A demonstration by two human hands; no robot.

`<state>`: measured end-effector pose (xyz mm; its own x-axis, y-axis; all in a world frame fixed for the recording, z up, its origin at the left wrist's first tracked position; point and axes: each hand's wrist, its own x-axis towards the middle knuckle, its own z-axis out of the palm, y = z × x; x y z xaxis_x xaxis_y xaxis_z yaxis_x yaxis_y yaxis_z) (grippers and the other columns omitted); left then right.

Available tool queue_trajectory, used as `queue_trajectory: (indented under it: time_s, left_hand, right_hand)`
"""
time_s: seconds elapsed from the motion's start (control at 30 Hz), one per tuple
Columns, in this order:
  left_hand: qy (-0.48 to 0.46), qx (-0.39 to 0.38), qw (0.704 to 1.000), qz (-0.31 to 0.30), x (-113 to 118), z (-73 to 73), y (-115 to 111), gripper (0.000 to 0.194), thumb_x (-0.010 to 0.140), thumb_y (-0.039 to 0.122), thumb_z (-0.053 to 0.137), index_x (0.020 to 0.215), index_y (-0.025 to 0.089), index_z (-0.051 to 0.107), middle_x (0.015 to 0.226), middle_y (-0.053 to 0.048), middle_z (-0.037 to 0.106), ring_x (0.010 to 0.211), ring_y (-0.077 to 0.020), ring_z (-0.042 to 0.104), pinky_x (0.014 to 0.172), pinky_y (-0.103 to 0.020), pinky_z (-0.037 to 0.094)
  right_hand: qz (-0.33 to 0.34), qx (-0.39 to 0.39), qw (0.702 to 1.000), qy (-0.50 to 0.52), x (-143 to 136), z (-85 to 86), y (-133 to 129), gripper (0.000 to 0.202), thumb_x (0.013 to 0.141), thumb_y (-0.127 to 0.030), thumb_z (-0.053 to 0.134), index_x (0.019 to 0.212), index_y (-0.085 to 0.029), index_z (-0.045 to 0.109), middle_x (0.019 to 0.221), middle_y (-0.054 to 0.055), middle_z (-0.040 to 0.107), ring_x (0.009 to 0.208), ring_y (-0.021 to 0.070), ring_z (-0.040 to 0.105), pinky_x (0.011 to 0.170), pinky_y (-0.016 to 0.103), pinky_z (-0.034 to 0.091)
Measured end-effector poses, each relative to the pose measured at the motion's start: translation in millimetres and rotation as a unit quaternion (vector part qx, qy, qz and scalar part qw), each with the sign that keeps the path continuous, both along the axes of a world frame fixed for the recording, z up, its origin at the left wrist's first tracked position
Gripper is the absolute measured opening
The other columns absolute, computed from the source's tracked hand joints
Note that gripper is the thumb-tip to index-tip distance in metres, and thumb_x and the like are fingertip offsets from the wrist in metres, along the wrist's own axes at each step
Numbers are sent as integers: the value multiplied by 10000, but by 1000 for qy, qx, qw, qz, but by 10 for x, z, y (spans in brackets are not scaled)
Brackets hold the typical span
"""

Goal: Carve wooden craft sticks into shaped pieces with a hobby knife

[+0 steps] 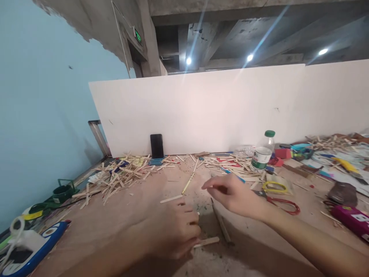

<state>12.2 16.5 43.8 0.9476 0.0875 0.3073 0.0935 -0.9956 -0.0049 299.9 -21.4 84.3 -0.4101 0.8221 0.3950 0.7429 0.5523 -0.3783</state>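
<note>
My left hand (180, 231) is low over the worktop with its fingers curled. What lies inside the curl is hidden. A wooden craft stick (209, 242) shows beside the thumb side; whether the hand touches it I cannot tell. Another craft stick (170, 199) lies just beyond the knuckles. My right hand (227, 190) hovers farther out to the right, thumb and forefinger closed in a pinch. Anything at their tips is too small to make out. Between the hands lies a thin pencil-like rod (221, 223). Ahead is a yellow strip with dark marks (190, 180).
Heaps of craft sticks (121, 179) line the back, with a phone (157, 146) upright against the white panel (184, 115). Rightward stand a water bottle (261, 156), red-handled scissors (284, 205), and a magenta packet (351, 219). A blue-and-white object (47, 242) sits at left.
</note>
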Motion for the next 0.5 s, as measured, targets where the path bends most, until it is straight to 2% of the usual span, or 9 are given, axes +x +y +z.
queue_trajectory:
  time_s: [0.1,0.17,0.27,0.33,0.4,0.5]
  left_hand:
    - [11,-39,999,9,117,-208,83,258,1063,310,902,920,219,707,915,26,800,837,-167,748,795,-331,511]
    - [12,-68,998,12,109,-331,39,254,1055,301,916,921,225,715,950,31,809,831,-151,746,790,-317,516]
    - [1,-106,994,16,60,-466,-45,197,1081,274,868,956,229,722,996,18,804,849,-154,738,819,-323,520]
    - [-15,-122,992,22,36,-524,-56,103,1114,220,788,1025,232,737,1024,7,797,856,-169,722,844,-350,513]
    - [-32,-124,991,29,23,-567,-28,108,1112,140,716,1045,220,743,1040,-14,789,882,-191,711,837,-373,494]
    - [-49,-104,992,49,13,-605,32,173,1098,62,650,1061,192,758,1050,-53,779,927,-235,698,830,-402,474]
  right_hand:
    - [-9,-96,994,-45,-3,-129,242,162,982,-169,758,1048,-184,905,629,-22,704,545,153,610,589,285,434]
    - [-2,-143,988,-57,51,-214,199,144,947,-209,823,1052,-215,921,609,-28,698,543,165,617,577,286,411]
    - [10,-195,979,-50,102,-308,52,262,886,-285,906,1146,-266,928,626,-25,714,573,195,628,577,293,413]
    - [9,-221,975,-34,86,-351,3,228,907,-284,875,1131,-281,919,672,-4,743,616,209,641,590,301,425]
    - [1,-240,971,-7,50,-386,11,112,964,-271,800,1012,-280,901,701,10,755,646,207,648,607,305,444]
    - [-14,-248,967,55,17,-417,83,180,1010,-339,751,891,-263,862,720,6,757,655,192,656,609,302,478]
